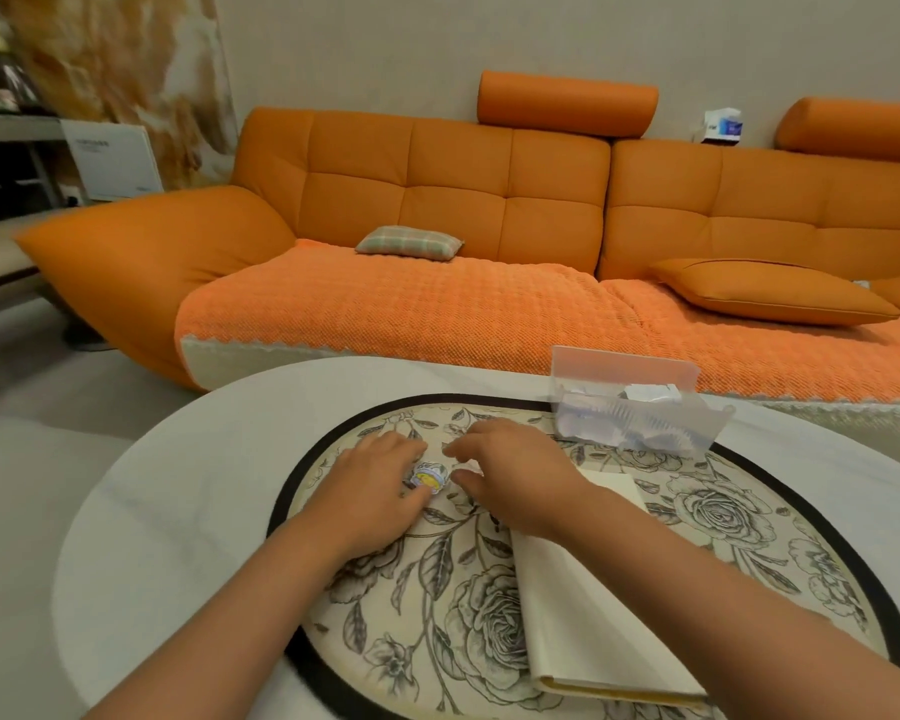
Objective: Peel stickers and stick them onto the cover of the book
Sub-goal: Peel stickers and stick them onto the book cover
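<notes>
Nearest: right forearm (707, 595) crossing a closed cream book (593, 631), which lies flat, cover up, on the near right of the fingers. No sticker shows on the visible part of the cover, so the task looks to be at an early stage.

Left hand (370, 491): fingers (406, 448) curled, seemingly pinching 1 small round blue-and-yellow sticker (427, 476) at its left edge. Probably held low over the mat to steady it for peeling.

Right hand (515, 480): thumb and forefinger apart, loosely curled, just right of the sticker. Contact cannot be told. Judged ready to lift the backing.

Clear plastic box (640, 407) holding pale, indistinct pieces sits beyond and right of the fingers, within reach, likely the sticker supply.

Surface: round white worktop (178, 485), with an oval rose-print mat (437, 615), black-bordered, under both hands and the book.

Room: orange sofa (437, 200) beyond the fingers, 1 plaid cushion (409, 242) on its seat, plain beige wall (489, 39) behind.
</notes>
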Tool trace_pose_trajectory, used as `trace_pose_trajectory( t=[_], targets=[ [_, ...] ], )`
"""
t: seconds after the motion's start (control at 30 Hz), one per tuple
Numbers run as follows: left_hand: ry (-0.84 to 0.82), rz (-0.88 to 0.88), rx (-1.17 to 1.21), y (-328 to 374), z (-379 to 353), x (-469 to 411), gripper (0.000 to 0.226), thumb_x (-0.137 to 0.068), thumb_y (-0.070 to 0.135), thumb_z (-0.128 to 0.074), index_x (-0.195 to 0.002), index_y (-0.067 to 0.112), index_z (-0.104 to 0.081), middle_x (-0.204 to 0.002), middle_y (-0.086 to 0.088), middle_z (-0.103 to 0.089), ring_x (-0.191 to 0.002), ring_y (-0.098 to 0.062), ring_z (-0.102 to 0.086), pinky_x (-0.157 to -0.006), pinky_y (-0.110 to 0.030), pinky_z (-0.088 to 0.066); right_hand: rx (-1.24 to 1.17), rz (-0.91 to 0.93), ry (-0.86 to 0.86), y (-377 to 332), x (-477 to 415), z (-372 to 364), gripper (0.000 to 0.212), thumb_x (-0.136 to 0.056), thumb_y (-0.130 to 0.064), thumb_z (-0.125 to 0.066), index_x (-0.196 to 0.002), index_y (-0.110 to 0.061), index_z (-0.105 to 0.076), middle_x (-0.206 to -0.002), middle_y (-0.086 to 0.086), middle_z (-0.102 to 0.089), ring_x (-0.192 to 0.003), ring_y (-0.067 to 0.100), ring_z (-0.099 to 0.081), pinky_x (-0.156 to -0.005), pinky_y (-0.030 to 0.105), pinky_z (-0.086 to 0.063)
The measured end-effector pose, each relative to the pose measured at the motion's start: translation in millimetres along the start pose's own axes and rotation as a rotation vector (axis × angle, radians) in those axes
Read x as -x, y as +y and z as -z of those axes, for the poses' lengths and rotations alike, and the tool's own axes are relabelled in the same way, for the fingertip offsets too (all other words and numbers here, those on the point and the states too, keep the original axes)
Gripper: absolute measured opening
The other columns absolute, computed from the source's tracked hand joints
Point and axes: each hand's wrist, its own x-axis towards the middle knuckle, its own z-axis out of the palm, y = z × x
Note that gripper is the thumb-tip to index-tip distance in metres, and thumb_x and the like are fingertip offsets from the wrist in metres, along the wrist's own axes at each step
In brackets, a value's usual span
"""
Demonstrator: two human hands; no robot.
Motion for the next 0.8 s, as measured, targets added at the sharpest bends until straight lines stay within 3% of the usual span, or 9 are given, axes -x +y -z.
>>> trace_pose_trajectory(
  t=[0.1, 0.23, 0.4, 0.57, 0.63, 0.73, 0.8],
  targets=[
    [0.012, -0.013, 0.056, -7, -2, 2, 0.047, -0.097, 0.046, -0.054, -0.141, 0.028, -0.052, -0.136, 0.01, -0.05, -0.134, -0.014, -0.037, -0.111, -0.041, -0.035, 0.007, -0.058, -0.072, -7, -17, -11, 0.044, -0.101, -0.048, -0.049, -0.137, -0.026, -0.058, -0.131, 0.0, -0.061, -0.122, 0.021, -0.055, -0.094, 0.038, -0.049],
    [0.045, -0.019, 0.109, -10, -2, 3, 0.034, -0.095, 0.044, -0.059, -0.126, 0.03, -0.062, -0.124, 0.014, -0.054, -0.124, -0.01, -0.04, -0.107, -0.036, -0.037, -0.079, -0.172, -0.125, -11, -29, -22, 0.04, -0.092, -0.055, -0.061, -0.119, -0.027, -0.066, -0.111, -0.005, -0.065, -0.1, 0.018, -0.063, -0.082, 0.036, -0.054],
    [0.077, -0.004, 0.143, -9, 1, 1, 0.03, -0.095, 0.042, -0.059, -0.121, 0.029, -0.065, -0.115, 0.014, -0.059, -0.116, -0.008, -0.045, -0.098, -0.031, -0.042, -0.33, -0.29, -0.16, -5, -37, -21, 0.019, -0.083, -0.044, -0.076, -0.091, -0.029, -0.066, -0.085, -0.008, -0.068, -0.081, 0.014, -0.064, -0.073, 0.035, -0.052],
    [0.096, 0.02, 0.212, -5, 1, 1, 0.031, -0.092, 0.041, -0.064, -0.123, 0.035, -0.06, -0.106, 0.018, -0.06, -0.107, -0.007, -0.047, -0.091, -0.03, -0.045, -0.381, -0.277, -0.192, 0, -42, -14, 0.021, -0.094, -0.039, -0.066, -0.081, -0.022, -0.066, -0.069, -0.005, -0.061, -0.064, 0.012, -0.054, -0.062, 0.029, -0.043],
    [0.107, 0.028, 0.211, -3, -1, 1, 0.027, -0.091, 0.04, -0.066, -0.117, 0.036, -0.062, -0.103, 0.018, -0.06, -0.106, -0.007, -0.047, -0.088, -0.029, -0.045, -0.381, -0.27, -0.186, 1, -41, -13, 0.017, -0.095, -0.035, -0.066, -0.082, -0.024, -0.07, -0.068, -0.007, -0.062, -0.065, 0.01, -0.055, -0.062, 0.027, -0.044],
    [0.099, 0.044, 0.172, -1, -2, -1, 0.023, -0.091, 0.04, -0.066, -0.114, 0.033, -0.066, -0.109, 0.015, -0.061, -0.114, -0.008, -0.046, -0.096, -0.031, -0.044, -0.419, -0.257, -0.145, 0, -36, -10, 0.014, -0.095, -0.032, -0.066, -0.093, -0.023, -0.077, -0.086, -0.005, -0.071, -0.082, 0.012, -0.064, -0.072, 0.029, -0.052],
    [0.075, 0.05, 0.161, 1, 0, -2, 0.026, -0.092, 0.039, -0.064, -0.117, 0.032, -0.065, -0.113, 0.013, -0.061, -0.118, -0.009, -0.046, -0.099, -0.032, -0.044, -0.477, -0.25, -0.074, 3, -32, -6, 0.011, -0.093, -0.028, -0.068, -0.089, -0.024, -0.077, -0.088, -0.007, -0.073, -0.081, 0.009, -0.065, -0.074, 0.028, -0.052]
  ],
)
